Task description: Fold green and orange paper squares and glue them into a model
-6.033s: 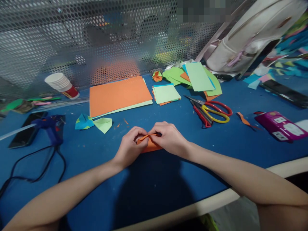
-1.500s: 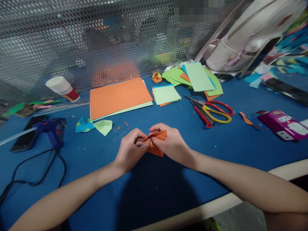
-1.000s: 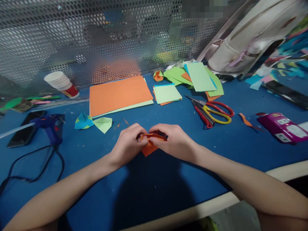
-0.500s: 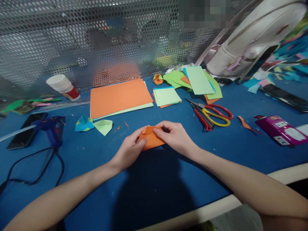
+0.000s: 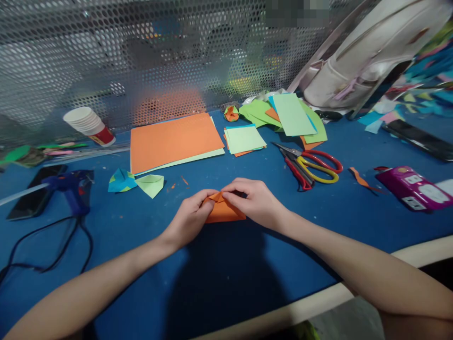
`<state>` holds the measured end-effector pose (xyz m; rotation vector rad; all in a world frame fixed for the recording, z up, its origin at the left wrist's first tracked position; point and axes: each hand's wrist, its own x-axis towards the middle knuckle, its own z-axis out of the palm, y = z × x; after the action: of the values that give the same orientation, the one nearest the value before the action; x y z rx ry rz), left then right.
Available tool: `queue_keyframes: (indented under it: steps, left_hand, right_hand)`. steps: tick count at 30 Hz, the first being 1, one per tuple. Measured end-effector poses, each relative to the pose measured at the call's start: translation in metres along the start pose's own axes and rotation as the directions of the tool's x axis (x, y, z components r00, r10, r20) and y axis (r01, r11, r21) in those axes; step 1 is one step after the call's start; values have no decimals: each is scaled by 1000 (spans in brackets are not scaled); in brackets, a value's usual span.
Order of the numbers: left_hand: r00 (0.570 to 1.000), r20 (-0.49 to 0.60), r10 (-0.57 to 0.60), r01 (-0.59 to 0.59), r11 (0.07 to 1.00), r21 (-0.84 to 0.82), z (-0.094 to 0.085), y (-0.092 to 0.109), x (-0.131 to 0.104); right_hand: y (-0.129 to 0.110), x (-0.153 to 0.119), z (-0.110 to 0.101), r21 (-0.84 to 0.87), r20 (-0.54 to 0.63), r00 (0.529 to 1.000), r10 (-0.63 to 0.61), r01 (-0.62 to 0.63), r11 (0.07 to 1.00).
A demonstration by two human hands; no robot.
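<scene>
Between both hands, just above or on the blue tabletop, is a folded piece of orange paper (image 5: 226, 212). My left hand (image 5: 189, 215) grips its left side, thumb on top and fingers behind. At the upper edge, my right hand (image 5: 255, 200) pinches a small fold between thumb and forefinger. A folded blue-and-green paper piece (image 5: 122, 181) and a folded pale green piece (image 5: 151, 185) lie beyond the left hand. To the right of the hands rest scissors (image 5: 307, 163) with red and yellow handles.
Large orange sheets (image 5: 175, 144) and small pale green squares (image 5: 246, 140) are stacked at the back, near a perforated metal panel (image 5: 141, 61). A blue glue gun (image 5: 72, 191) with its cord and paper cups (image 5: 88, 125) stand left. At right are a purple case (image 5: 414, 189) and a phone (image 5: 419, 139).
My right thumb and forefinger have shifted slightly left along the paper's top edge. The lower right corner of the orange paper now shows more. The view has shifted slightly.
</scene>
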<state>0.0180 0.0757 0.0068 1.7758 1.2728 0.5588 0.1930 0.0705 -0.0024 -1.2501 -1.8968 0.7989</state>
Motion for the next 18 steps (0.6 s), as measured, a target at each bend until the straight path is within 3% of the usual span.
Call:
queue_keyframes:
  steps: [4, 18]
  left_hand:
    - [999, -31, -23, 24, 999, 26, -1, -3, 1]
    - [998, -14, 61, -60, 994, 93, 2, -5, -3]
  right_hand:
    - [2, 0, -1, -58, 19, 999, -45, 47, 997]
    - [2, -5, -1, -244, 58, 979, -196, 204, 948]
